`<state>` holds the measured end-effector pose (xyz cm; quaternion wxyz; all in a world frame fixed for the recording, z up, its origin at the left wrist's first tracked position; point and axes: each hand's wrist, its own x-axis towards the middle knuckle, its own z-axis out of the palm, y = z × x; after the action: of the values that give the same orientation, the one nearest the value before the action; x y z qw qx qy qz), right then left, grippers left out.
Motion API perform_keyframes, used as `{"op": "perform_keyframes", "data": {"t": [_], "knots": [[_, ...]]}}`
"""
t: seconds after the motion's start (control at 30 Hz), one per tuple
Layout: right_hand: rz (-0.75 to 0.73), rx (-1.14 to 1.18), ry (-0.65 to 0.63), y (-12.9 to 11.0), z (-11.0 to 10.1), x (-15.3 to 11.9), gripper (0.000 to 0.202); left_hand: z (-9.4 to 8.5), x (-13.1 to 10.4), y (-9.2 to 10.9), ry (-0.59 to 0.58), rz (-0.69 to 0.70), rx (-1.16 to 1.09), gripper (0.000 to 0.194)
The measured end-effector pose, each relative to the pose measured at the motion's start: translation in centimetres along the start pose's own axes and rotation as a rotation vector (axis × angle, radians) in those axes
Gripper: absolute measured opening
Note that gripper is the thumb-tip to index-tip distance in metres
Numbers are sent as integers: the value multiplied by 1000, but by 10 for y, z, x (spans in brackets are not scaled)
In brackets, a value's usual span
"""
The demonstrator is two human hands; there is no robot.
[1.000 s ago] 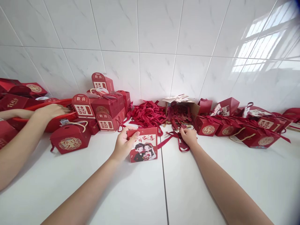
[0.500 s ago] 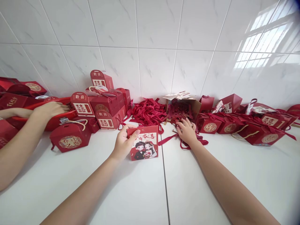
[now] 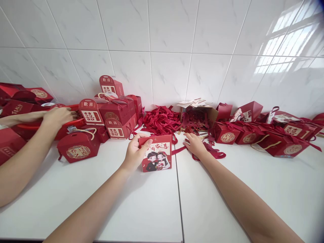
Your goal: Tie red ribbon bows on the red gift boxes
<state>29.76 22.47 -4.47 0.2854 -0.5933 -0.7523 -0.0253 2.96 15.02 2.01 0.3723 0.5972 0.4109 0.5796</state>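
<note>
My left hand point(image 3: 136, 151) grips a square red card point(image 3: 158, 157) by its upper left corner, thumb on the front. The card is upright, printed with a cartoon bride and groom, and has a small hole near its top edge. My right hand point(image 3: 196, 145) is palm down on the white table, fingers stretched forward at a few loose dark red ribbons point(image 3: 212, 151). Just beyond it is an open cardboard box point(image 3: 212, 116) with more dark red ribbon pieces point(image 3: 193, 119). A heap of red ribbon point(image 3: 162, 118) lies left of that box.
Red gift boxes point(image 3: 118, 109) are stacked at left, with a rope-handled one point(image 3: 79, 146) in front. Another person's hand point(image 3: 59, 114) reaches into a red basket point(image 3: 32, 130). More red boxes point(image 3: 227, 133) line the right side along the tiled wall point(image 3: 169, 27).
My right hand has drawn slightly left from the ribbons in front of the cardboard box. My left hand holds the card almost in the same place.
</note>
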Motion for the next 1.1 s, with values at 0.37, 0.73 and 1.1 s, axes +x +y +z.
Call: {"op": "perform_keyframes", "data": {"t": [0.37, 0.73, 1.1], "knots": [[289, 670, 344, -4, -9, 6, 27, -2, 2, -6, -11, 38, 33, 26], [367, 1686, 637, -56, -149, 40, 3, -3, -1, -4, -38, 87, 37, 26], [-166, 1106, 198, -102, -147, 1, 32, -2, -3, -5, -57, 110, 69, 23]]}}
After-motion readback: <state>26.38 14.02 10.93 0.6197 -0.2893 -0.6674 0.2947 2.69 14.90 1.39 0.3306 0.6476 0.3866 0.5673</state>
